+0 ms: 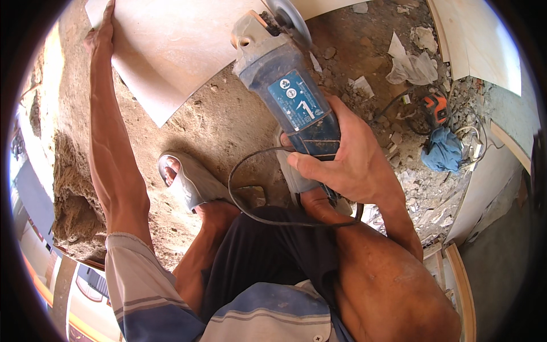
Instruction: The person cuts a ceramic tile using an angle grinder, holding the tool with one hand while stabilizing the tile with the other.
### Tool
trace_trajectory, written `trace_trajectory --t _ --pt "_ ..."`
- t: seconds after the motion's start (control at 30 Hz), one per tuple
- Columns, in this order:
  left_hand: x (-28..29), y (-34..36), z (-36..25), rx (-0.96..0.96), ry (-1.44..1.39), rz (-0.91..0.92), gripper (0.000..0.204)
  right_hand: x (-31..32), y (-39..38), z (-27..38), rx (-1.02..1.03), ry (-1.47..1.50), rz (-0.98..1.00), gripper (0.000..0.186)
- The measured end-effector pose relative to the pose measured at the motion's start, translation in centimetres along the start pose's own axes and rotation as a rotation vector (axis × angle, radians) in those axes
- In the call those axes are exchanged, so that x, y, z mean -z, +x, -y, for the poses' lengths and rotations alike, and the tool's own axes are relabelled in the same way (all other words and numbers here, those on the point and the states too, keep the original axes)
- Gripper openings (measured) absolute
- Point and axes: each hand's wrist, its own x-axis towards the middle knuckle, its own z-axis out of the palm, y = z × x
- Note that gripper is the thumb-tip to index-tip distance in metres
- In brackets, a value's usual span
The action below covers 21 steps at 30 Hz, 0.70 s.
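My left hand (100,34) is at the upper left, holding the left edge of a pale marbled tile (165,57), its fingers reaching along that edge. My right hand (347,159) is closed round the body of a dusty blue-and-grey angle grinder (268,68) with an orange part near its head. The grinder's disc (290,20) is at the top, beside the tile's right end; whether it touches the tile I cannot tell. A black cord (262,219) loops below the grinder across my legs.
My sandalled feet stand on dusty, rough ground (199,137). Rubble, plastic scraps (413,68), an orange-and-black tool (435,108), a blue cloth (441,149) and cables lie to the right, beside leaning boards (484,40). A rough broken edge (74,205) runs down the left.
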Motion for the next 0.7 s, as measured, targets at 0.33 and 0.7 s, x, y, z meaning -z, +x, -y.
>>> trace_trajectory --t 0.33,0.7 --pt "2.5 -4.2 -3.6 0.069 0.005 0.072 0.141 1.3 -2.1 -0.3 0.098 0.028 -0.030 0.074" --pt "5.3 -12.6 -1.1 0.152 -0.337 0.237 0.094 0.1 1.6 7.3 0.133 -0.081 0.030 0.071"
